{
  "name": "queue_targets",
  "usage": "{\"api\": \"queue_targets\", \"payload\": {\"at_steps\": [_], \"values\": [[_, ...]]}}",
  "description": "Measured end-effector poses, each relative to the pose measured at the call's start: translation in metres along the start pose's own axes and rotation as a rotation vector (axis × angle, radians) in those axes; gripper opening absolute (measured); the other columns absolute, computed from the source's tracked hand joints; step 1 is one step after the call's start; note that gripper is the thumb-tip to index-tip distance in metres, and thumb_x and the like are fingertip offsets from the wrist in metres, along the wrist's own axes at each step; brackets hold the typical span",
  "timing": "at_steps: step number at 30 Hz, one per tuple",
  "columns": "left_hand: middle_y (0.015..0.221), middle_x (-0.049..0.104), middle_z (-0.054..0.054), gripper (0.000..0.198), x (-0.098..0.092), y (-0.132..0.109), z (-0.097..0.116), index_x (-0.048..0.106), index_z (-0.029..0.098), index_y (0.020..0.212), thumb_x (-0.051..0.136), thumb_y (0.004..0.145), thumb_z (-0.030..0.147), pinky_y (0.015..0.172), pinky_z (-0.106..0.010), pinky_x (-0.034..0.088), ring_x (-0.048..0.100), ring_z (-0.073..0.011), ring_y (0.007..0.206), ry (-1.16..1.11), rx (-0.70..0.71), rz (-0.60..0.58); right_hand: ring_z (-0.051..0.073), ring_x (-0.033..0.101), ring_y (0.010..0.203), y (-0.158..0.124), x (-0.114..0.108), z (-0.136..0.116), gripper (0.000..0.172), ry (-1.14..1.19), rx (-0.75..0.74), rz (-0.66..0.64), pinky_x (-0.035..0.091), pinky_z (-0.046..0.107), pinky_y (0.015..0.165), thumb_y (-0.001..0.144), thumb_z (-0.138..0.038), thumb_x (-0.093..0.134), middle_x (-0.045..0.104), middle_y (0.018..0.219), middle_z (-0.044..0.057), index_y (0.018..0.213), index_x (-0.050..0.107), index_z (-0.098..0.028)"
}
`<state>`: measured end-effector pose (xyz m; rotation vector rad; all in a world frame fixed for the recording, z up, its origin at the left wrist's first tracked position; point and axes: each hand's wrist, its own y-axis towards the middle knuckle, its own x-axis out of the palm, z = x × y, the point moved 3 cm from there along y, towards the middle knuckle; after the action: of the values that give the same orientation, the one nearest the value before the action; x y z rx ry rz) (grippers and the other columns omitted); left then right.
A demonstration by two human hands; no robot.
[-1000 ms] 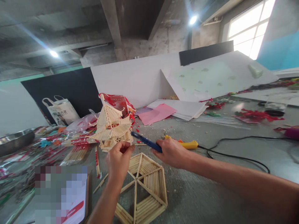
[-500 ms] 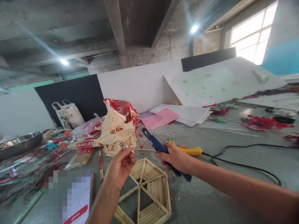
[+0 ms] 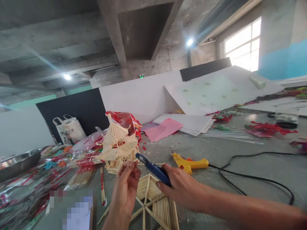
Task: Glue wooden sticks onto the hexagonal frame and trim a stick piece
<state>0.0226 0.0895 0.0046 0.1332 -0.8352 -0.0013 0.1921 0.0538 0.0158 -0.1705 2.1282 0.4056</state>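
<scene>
My left hand [image 3: 127, 182] is closed in a pinch, with a short pale stick [image 3: 136, 162] barely showing at the fingertips. In my right hand [image 3: 178, 185] is a blue pliers-like cutting tool [image 3: 155, 169], its head close to the left fingertips. Whether its jaws touch the stick I cannot tell. Below both hands lies a many-sided frame of wooden sticks [image 3: 146, 188], its spokes meeting at a centre and some sections filled with stick rows; my forearms hide parts of it. Just beyond the left hand stands a tiered pagoda model [image 3: 117, 143] made of sticks.
A yellow glue gun [image 3: 190, 163] with a black cord [image 3: 259, 154] lies to the right. Bagged sticks [image 3: 81, 172] and a metal bowl [image 3: 19, 164] are at left. Pink paper [image 3: 163, 129] and white sheets [image 3: 192, 123] lie behind. Small scraps dot the grey surface.
My right hand has brought the blue tool leftward, its head now beside the left fingertips. The left hand still pinches the stick. The view has tilted up slightly.
</scene>
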Motion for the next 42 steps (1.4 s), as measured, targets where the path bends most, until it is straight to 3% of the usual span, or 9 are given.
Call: {"api": "queue_targets", "payload": {"at_steps": [12,20,26,29,31,34,37,42], "values": [[0.072,0.066,-0.003,0.018,0.003,0.000,-0.004,0.063,0.012,0.063,0.077,0.053,0.012,0.055,-0.014,0.047,0.055,-0.0057,0.057,0.041,0.031,0.035,0.018,0.058,0.063,0.001,0.002,0.001,0.023,-0.059,-0.035,0.047,0.028,0.025,0.053,0.081,-0.038,0.038,0.061,0.070,0.006,0.081,0.048,-0.017],[0.068,0.064,0.000,0.019,0.002,-0.001,-0.011,0.061,0.013,0.061,0.077,0.052,0.013,0.056,-0.015,0.048,0.055,-0.0056,0.056,0.068,0.107,0.087,0.013,0.051,0.054,0.005,0.006,0.000,0.024,-0.031,0.007,0.082,0.026,0.022,0.048,0.080,-0.037,0.040,0.057,0.062,0.004,0.079,0.051,-0.016],[0.069,0.063,-0.001,0.008,-0.004,0.002,-0.011,0.062,0.011,0.066,0.067,0.064,0.006,0.055,-0.014,0.049,0.055,-0.0054,0.057,0.051,0.138,0.176,0.008,0.039,0.045,0.013,0.014,0.004,0.027,0.116,0.042,-0.008,0.023,0.019,0.042,0.079,-0.036,0.040,0.048,0.054,0.000,0.066,0.051,-0.016],[0.076,0.065,-0.005,0.010,-0.005,0.003,-0.005,0.063,0.009,0.071,0.056,0.074,0.003,0.053,-0.014,0.048,0.055,-0.0045,0.057,-0.015,0.064,0.190,0.008,0.038,0.044,0.019,0.005,0.011,0.030,0.196,0.140,-0.087,0.024,0.018,0.039,0.081,-0.037,0.037,0.046,0.052,-0.001,0.068,0.052,-0.015],[0.078,0.064,-0.008,0.016,-0.004,0.003,-0.002,0.064,0.007,0.077,0.049,0.079,0.003,0.053,-0.015,0.049,0.055,-0.0053,0.059,-0.046,0.006,0.178,0.009,0.045,0.046,0.024,-0.009,0.017,0.032,0.122,0.202,-0.060,0.028,0.019,0.041,0.082,-0.038,0.036,0.051,0.055,0.002,0.070,0.054,-0.014],[0.079,0.063,-0.009,0.020,-0.003,0.001,0.002,0.064,0.005,0.078,0.044,0.082,0.004,0.054,-0.017,0.049,0.055,-0.0071,0.062,-0.080,-0.041,0.140,0.016,0.057,0.061,0.036,-0.032,0.022,0.031,-0.078,0.202,0.028,0.035,0.022,0.051,0.080,-0.039,0.040,0.060,0.069,0.010,0.073,0.057,-0.013],[0.072,0.060,-0.007,0.017,0.000,-0.001,0.003,0.062,0.006,0.072,0.047,0.080,0.004,0.051,-0.017,0.046,0.052,-0.0063,0.058,-0.123,-0.069,0.072,0.024,0.061,0.075,0.058,-0.037,0.024,0.030,-0.130,0.221,-0.001,0.040,0.026,0.059,0.075,-0.039,0.046,0.063,0.078,0.015,0.073,0.059,-0.012],[0.067,0.053,0.000,0.003,0.000,-0.006,0.005,0.061,0.009,0.069,0.064,0.069,0.009,0.045,-0.016,0.039,0.044,-0.0040,0.053,-0.096,-0.090,-0.037,0.017,0.059,0.049,0.114,-0.010,0.031,0.030,0.000,0.346,-0.206,0.042,0.023,0.049,0.076,-0.033,0.045,0.061,0.055,0.009,0.065,0.060,-0.010]]}}
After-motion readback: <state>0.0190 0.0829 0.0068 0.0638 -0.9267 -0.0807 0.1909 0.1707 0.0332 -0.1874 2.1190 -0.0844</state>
